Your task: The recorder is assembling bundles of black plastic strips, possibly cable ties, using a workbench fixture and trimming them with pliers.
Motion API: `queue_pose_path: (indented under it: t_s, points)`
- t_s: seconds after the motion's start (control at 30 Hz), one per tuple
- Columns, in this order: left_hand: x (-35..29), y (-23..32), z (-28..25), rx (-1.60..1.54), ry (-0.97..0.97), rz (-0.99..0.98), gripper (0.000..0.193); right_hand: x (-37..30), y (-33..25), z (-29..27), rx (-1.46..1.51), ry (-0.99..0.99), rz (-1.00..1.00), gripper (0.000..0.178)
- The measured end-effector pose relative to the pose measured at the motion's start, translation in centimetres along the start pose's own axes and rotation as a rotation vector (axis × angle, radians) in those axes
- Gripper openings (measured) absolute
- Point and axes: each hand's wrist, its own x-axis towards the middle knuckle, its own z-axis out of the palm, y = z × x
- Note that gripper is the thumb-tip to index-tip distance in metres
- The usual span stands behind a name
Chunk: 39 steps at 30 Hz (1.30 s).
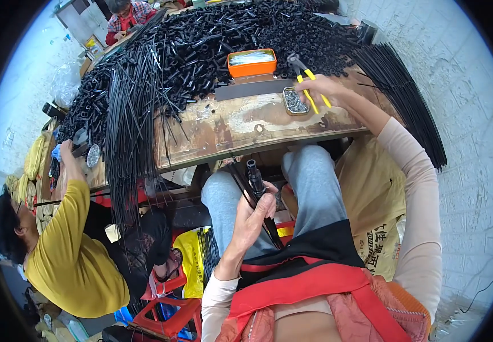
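Pincers (301,80) with yellow handles are gripped by the right hand (322,88) at upper right of centre, head aimed toward the top of the frame; the handles are slightly parted, with fingers curled around them. The right arm is bent at the elbow along the right side and reached across the workbench (223,139), its wrist above and beside a small tin (288,108) of metal pieces. By the left hand (255,214), held low at the centre before the knees, a black tubular part (254,176) is clasped upright between thumb and bent fingers, with thin black rods (239,181) beside it. An orange box (252,70) is seen at upper centre
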Motion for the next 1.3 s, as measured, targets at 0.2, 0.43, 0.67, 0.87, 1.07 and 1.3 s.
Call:
queue_pose_path:
  t_s: [0.2,0.43,0.67,0.87,1.07,1.3]
  points:
    - [-1.5,-0.3,-0.2,-0.046,-0.001,0.05,0.025,-5.4,0.5,4.7,0.44,-0.162,-0.184,0.016]
    - [-1.2,0.1,0.6,0.01,-0.012,0.147,0.066,-17.7,1.7,15.8,0.429,-0.104,-0.388,0.014]
    - [-1.4,0.5,1.7,0.123,-0.086,0.106,0.089,-22.0,2.7,17.6,0.427,-0.074,-0.397,0.014]
    - [-1.3,0.2,2.7,0.16,-0.099,0.102,0.09,-22.8,2.5,17.4,0.483,-0.079,-0.384,0.014]
    - [-0.6,0.1,2.9,0.134,-0.041,0.106,0.086,-22.3,3.0,16.3,0.74,-0.281,-0.194,0.015]
    - [-0.1,-0.4,2.7,0.149,-0.029,0.084,0.076,-20.9,3.9,16.3,1.025,-0.383,-0.219,0.017]
